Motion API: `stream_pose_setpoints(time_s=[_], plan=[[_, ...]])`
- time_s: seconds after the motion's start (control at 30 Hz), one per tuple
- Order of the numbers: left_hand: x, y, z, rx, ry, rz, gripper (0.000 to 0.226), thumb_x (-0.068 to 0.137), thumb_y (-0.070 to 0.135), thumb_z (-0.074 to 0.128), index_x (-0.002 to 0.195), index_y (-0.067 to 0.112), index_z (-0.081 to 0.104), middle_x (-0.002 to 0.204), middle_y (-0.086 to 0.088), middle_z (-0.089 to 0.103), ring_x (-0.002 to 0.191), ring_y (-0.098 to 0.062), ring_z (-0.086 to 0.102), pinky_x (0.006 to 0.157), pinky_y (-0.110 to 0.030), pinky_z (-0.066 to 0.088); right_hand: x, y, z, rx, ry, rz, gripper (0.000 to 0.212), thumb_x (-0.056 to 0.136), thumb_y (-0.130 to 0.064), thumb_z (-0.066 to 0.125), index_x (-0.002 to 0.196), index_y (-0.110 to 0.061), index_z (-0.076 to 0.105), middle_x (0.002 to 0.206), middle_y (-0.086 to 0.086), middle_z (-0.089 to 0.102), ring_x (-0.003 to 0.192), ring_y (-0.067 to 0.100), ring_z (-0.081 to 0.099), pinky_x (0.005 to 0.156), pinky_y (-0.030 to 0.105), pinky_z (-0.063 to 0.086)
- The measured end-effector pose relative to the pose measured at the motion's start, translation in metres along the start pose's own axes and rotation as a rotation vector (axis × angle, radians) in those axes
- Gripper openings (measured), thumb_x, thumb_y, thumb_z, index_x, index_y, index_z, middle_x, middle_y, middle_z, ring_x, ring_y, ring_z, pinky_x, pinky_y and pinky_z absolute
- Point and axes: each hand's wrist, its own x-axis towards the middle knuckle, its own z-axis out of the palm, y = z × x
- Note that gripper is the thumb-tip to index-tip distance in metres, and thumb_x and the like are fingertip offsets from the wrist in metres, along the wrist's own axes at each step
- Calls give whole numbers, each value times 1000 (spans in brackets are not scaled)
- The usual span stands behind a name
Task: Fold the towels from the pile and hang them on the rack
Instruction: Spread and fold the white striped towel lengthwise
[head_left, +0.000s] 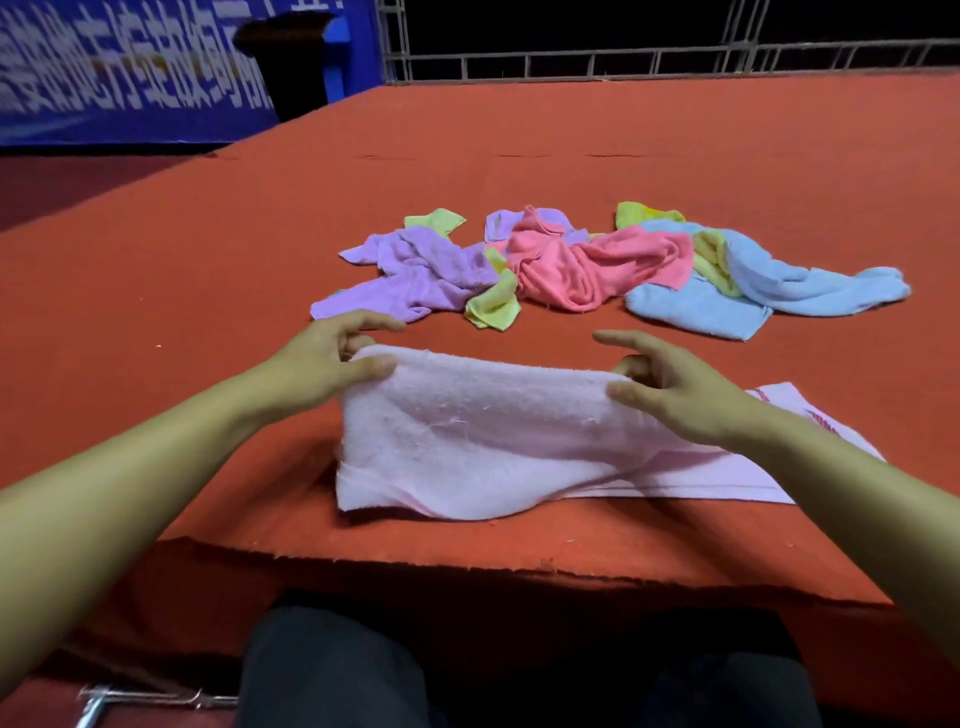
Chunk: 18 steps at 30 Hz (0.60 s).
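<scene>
A pale pink towel (467, 436) lies near the front edge of the red surface, its far edge lifted. My left hand (324, 364) pinches the towel's far left corner between thumb and fingers. My right hand (670, 387) pinches the far edge further right. The towel's right end (810, 467) lies flat under my right forearm. Beyond it sits the pile: purple towels (415, 270), small yellow-green cloths (493, 306), a bright pink towel (582, 265) and light blue towels (727, 296). No rack shows clearly.
The red cloth-covered surface (208, 249) stretches far back to a metal railing (623, 62). A blue banner (130, 67) and a dark bin (291, 57) stand at the back left. My dark-trousered legs (337, 675) are below the front edge, with a metal piece (104, 701) on the floor.
</scene>
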Motion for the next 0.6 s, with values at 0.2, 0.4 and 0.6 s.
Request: stream_pose_setpoints(time_s=[0.2, 0.4, 0.6], plan=[[20, 6, -30, 202, 122, 82, 42, 77, 32, 81, 114, 37, 61, 63, 9, 64, 54, -5, 47, 56, -18, 39, 23, 0, -19, -111, 228, -58, 45, 95, -9, 61, 134, -25, 49, 75, -8, 59, 53, 1, 45, 53, 12, 37], [68, -41, -29, 714, 193, -66, 53, 78, 41, 77, 125, 35, 54, 106, 19, 68, 103, -19, 56, 91, -35, 42, 74, 34, 4, -451, 131, 102, 66, 86, -14, 71, 144, -18, 41, 116, 4, 66, 87, 19, 61, 83, 35, 48], [32, -82, 7, 513, 267, -24, 45, 78, 23, 79, 118, 29, 59, 86, 21, 62, 78, -16, 54, 79, -33, 47, 64, 22, 71, -587, 186, -93, 53, 84, -20, 72, 134, -24, 53, 103, -10, 63, 88, 17, 49, 83, 37, 45]])
